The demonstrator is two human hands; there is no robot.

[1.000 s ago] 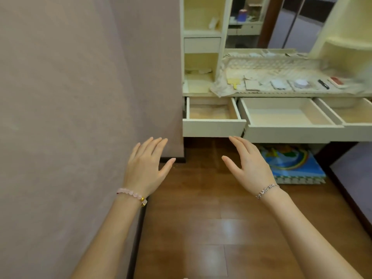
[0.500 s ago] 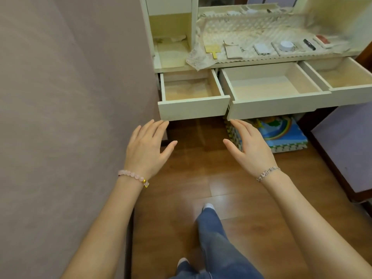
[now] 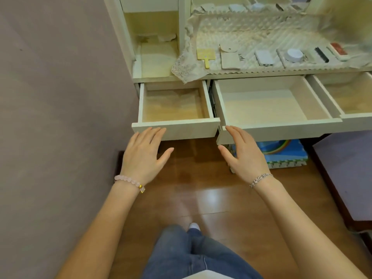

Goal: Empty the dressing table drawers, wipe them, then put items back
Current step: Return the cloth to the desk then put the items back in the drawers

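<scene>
Hovering both hands low in front of the dressing table, the person faces three drawers that are pulled out and bare inside. The left hand (image 3: pixel 144 156) is flat, fingers straight and together, holding nothing. Its fingertips sit right at the front panel of the left drawer (image 3: pixel 175 130), at twelve o'clock from the wrist, though I can't tell whether they touch the wood. The right hand (image 3: pixel 244 156) is just as empty, fingers extended and thumb spread. It is up against the near corner of the middle drawer (image 3: pixel 281 129). The right drawer (image 3: pixel 360 122) runs off at two o'clock.

The contents look to be out already, lined up on the lace cloth (image 3: pixel 251 31) over the tabletop. There's a yellow paddle-shaped piece (image 3: pixel 205 56) at twelve o'clock, then a beige card (image 3: pixel 229 59), a flat white case (image 3: pixel 264 57) and a round white jar (image 3: pixel 294 54). A black comb (image 3: pixel 321 54) and a red-topped box (image 3: pixel 339 49) follow towards two.

So emptying seems done and wiping is the job in hand, yet neither hand holds a rag. That needs fetching first. The left drawer's floor shows pale streaks, so I'd work it from the back wall forward and get into the corners. One hand should steady the front panel so the runners don't rack.

One corner of the cloth (image 3: pixel 187 73) droops over the edge just above the left drawer. A catch on it would drag the row of items. Foam mats (image 3: pixel 285 156) are stacked on the floor at three o'clock of the right hand, under the middle drawer.
</scene>
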